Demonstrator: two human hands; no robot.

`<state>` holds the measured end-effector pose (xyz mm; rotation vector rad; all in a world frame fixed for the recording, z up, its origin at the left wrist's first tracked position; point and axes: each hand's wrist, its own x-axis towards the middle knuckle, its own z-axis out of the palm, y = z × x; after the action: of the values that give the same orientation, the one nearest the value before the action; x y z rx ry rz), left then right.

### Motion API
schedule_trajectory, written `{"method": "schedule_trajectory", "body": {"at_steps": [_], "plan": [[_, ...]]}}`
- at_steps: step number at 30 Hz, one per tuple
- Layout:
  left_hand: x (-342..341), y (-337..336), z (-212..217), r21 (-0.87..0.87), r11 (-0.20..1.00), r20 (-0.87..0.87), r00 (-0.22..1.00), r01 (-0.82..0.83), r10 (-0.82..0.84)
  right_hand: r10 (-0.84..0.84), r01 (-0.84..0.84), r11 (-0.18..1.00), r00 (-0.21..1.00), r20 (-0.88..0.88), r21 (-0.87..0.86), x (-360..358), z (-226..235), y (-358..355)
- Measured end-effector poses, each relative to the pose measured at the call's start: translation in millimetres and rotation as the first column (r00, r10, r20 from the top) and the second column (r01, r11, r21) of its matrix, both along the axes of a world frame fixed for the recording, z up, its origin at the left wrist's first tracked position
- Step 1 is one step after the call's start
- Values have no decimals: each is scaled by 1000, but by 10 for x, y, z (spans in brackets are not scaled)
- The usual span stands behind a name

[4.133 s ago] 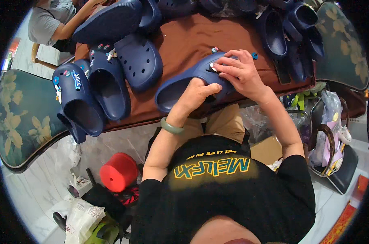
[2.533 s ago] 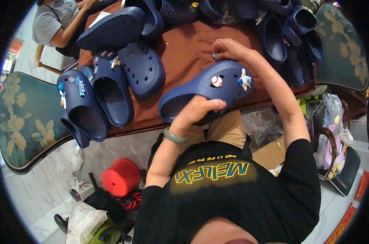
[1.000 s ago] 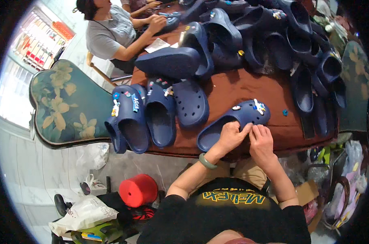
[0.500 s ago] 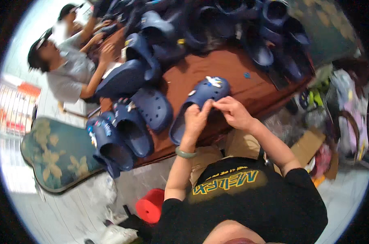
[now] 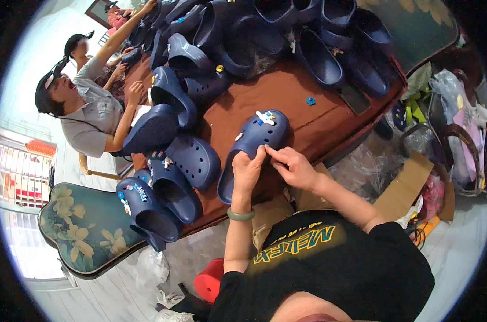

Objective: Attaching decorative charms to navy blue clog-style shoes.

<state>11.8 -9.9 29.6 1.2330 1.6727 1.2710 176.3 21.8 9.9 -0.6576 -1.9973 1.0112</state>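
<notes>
And here at the near edge of the worktop (image 5: 297, 86), spread with brown cloth, a navy clog (image 5: 249, 140) sits in front of the person, toe pointing away and a little to the right. The left hand (image 5: 247, 173) has the shoe in a firm hold: thumb lying along the upper, the other fingers tucked down into the shoe's mouth and out of sight. In comes the right hand (image 5: 293, 169) from the other side, fingers curled, thumb and forefinger nearly meeting in a pinch right by the left thumb's tip, at the clog's near side. Does that pinch have hold of anything? Too small to tell from here!

Up on the toe there's a white charm (image 5: 265, 117) with a touch of blue, and lower down, on the far side, a small pale charm (image 5: 238, 136). Well beyond the right hand a blue charm (image 5: 310, 101) lies loose on the cloth, with a dark flat rectangle (image 5: 354, 101) farther right.

To the left it's crowded: a perforated clog (image 5: 194, 162) lying sole down, and beside it a lettered clog (image 5: 152, 214) decked in charms. More navy shoes pack the far side, and off to the left, a co-worker in grey (image 5: 96, 118) sits at the worktop too.
</notes>
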Motion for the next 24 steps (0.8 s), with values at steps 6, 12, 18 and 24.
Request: {"method": "schedule_trajectory", "body": {"at_steps": [6,12,18,24], "plan": [[48,3,88,90,991,-292,948,-101,123,-131,99,948,987,89,302,-122,13,-148],[17,-26,79,145,989,-167,985,-8,32,-154,51,921,959,238,386,-31,100,-91],[69,-21,156,-7,999,165,986,35,-34,-94,54,950,988,120,307,117,178,139],[26,21,74,3,1000,148,989,17,-18,-580,462,778,789,203,426,524,-112,1056]]}}
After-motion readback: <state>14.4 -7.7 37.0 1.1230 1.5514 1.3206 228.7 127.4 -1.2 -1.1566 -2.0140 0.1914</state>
